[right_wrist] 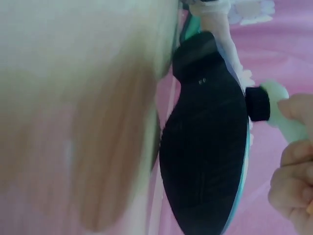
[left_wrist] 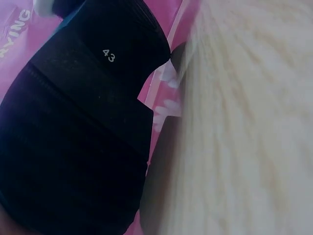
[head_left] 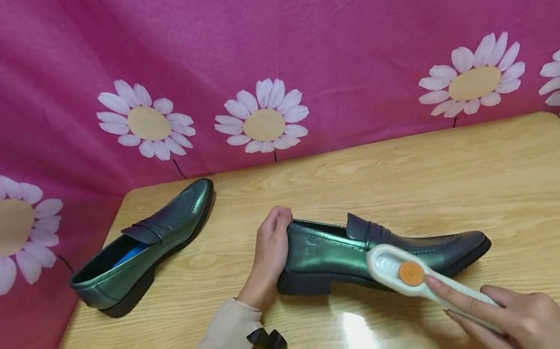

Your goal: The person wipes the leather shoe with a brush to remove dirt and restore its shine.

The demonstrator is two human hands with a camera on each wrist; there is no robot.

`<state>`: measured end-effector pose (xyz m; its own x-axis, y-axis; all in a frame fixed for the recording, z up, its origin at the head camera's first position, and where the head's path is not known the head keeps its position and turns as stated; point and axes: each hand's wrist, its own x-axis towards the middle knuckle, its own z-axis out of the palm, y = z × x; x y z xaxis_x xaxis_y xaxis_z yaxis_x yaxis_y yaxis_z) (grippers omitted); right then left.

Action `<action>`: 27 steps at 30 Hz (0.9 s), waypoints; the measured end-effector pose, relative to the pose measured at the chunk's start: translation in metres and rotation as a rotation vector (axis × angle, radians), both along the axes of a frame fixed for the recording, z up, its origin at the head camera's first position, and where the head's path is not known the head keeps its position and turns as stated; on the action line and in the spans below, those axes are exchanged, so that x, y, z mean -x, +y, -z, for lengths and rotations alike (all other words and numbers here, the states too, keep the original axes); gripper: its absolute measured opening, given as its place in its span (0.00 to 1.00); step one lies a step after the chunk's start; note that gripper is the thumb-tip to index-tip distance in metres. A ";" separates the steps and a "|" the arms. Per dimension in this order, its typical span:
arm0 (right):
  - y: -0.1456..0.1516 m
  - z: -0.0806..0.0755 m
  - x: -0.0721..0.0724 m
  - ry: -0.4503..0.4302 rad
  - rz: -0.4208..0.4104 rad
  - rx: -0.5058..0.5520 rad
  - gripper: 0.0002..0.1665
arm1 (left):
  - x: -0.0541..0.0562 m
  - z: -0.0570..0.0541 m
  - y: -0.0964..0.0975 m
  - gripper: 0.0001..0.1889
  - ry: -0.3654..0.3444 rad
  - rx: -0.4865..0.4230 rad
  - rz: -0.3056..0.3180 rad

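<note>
A dark green loafer point(head_left: 319, 256) lies before me in the head view, toe to the right. At its heel my left hand point(head_left: 271, 245) grips the back of the shoe. My right hand point(head_left: 523, 310) holds a white-handled shoe brush point(head_left: 389, 270), the index finger extended by its orange button point(head_left: 411, 273). In the right wrist view the brush's black bristles point(right_wrist: 257, 104) are right at the side of the shoe, whose dark sole point(right_wrist: 205, 132) faces that camera. The left wrist view shows the sole point(left_wrist: 88, 127) close up, marked 43.
The matching loafer point(head_left: 175, 238) stands at the left of the wooden table point(head_left: 530, 179), with something blue point(head_left: 129, 255) inside it. A pink cloth point(head_left: 344, 20) with white daisies hangs behind and along the left. A black strap point(head_left: 269, 342) sits on the left sleeve.
</note>
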<state>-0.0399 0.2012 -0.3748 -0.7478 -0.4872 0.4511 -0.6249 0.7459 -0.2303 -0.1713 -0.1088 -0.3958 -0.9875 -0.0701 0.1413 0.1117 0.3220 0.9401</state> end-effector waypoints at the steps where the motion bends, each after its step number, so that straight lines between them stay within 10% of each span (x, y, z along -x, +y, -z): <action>1: 0.001 0.000 0.000 -0.004 0.013 -0.007 0.36 | 0.000 0.000 0.000 0.14 0.004 0.000 -0.001; 27: 0.009 0.006 -0.007 0.022 0.054 0.058 0.29 | 0.000 -0.001 0.003 0.14 0.009 -0.029 -0.010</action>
<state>-0.0330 0.2098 -0.3809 -0.7618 -0.4190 0.4940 -0.5895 0.7645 -0.2606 -0.1714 -0.1061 -0.3949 -0.9854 -0.0845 0.1478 0.1169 0.2954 0.9482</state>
